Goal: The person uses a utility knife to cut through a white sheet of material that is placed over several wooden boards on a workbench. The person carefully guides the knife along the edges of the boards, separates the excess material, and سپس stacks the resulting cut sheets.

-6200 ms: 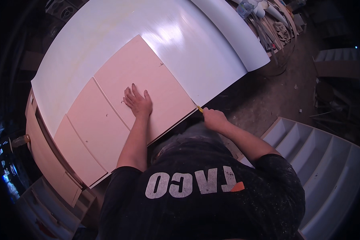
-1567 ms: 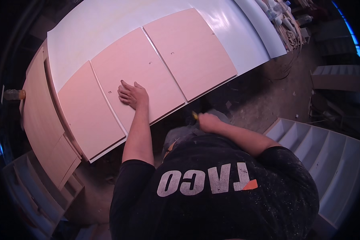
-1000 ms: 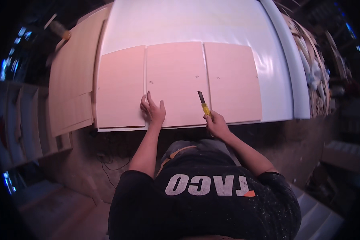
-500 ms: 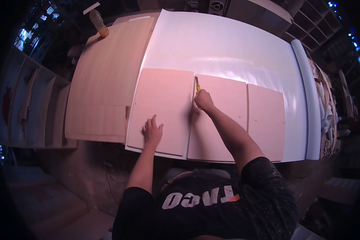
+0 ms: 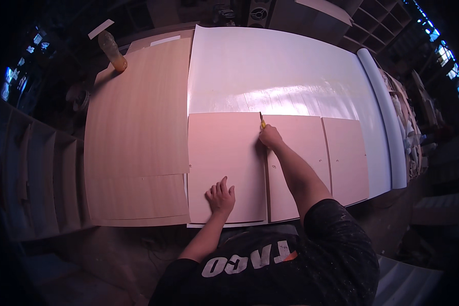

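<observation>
My right hand (image 5: 271,137) grips a yellow-handled utility knife (image 5: 263,124). Its dark blade points away from me, at the far end of the narrow gap between the left pale wooden panel (image 5: 224,153) and the middle panel (image 5: 296,148). Fingers spread, my left hand (image 5: 221,197) lies flat on the near part of the left panel. A narrower third panel (image 5: 348,158) sits to the right. All three rest on a glossy white sheet (image 5: 280,61), which shows beyond their far edges.
The white sheet ends in a roll (image 5: 385,112) at the right. Left of it are wooden boards (image 5: 137,127), with a bottle of orange liquid (image 5: 113,52) at their far end. Shelving units stand at left (image 5: 41,173) and far right (image 5: 377,23).
The whole view has shifted and turned slightly. The knife tip has moved a little farther away, to the panels' far edge. My left hand stays flat on the left panel.
</observation>
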{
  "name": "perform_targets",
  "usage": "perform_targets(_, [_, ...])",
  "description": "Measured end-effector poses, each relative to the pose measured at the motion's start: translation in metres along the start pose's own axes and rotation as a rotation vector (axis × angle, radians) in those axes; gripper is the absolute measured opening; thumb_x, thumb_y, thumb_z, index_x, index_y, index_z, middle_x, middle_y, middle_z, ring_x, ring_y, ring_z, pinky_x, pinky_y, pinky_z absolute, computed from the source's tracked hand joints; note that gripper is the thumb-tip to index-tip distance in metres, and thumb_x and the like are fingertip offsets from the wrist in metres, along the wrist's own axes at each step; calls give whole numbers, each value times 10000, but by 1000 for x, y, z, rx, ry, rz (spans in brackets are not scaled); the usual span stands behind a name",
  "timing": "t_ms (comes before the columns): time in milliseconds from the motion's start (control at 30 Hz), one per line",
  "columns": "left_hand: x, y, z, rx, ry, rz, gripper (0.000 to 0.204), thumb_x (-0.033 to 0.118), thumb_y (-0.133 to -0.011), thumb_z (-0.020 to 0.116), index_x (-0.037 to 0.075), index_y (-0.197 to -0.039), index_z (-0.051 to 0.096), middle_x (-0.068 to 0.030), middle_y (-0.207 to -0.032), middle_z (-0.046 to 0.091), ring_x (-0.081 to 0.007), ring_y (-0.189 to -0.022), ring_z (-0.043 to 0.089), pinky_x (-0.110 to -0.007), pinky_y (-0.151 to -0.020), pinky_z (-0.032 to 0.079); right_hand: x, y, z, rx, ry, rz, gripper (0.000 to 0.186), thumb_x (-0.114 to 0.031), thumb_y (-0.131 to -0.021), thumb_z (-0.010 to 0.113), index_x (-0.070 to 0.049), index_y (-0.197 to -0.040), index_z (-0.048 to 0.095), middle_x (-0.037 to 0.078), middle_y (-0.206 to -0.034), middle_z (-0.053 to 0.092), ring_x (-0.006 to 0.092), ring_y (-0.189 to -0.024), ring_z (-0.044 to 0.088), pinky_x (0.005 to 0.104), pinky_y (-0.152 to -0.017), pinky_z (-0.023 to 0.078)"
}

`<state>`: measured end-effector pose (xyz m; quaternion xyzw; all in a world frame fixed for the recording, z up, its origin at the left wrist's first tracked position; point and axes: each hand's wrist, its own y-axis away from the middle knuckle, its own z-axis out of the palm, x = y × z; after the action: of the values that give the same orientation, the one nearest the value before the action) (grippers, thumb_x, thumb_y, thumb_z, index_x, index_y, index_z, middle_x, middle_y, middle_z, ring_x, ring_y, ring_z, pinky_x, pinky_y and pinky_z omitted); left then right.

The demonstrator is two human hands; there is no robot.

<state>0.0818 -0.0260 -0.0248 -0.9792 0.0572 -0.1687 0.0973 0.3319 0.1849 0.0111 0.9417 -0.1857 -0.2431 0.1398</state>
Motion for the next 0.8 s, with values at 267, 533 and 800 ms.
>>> perform_targets(267, [-3,-2,-2,-44,7,-5,533,327,-860,684,123,-1325,522,-40,-1067,602,-223,-967,555,-431,-829,358,-4,-4,-9,-193,56,-2,291,-86,-846,508,88,-1052,618,293,-992,689,392,-917,703,452,-783,571])
perform_targets(533, [2,-3,0,-74,-35,1,530,336,-845,700,162,-1316,532,-9,-1053,613,-209,-958,566,-431,-814,363,27,44,6,-205,112,-30,298,-91,-840,515,88,-1060,605,284,-1015,687,400,-931,695,448,-806,563])
perform_targets(800, [0,0,6,-81,-40,-16,537,337,-886,657,166,-1367,490,-31,-1099,591,-218,-1022,550,-447,-872,360,49,140,23,-281,35,48,302,-184,-895,507,53,-1055,605,296,-1008,676,444,-951,662,492,-850,527])
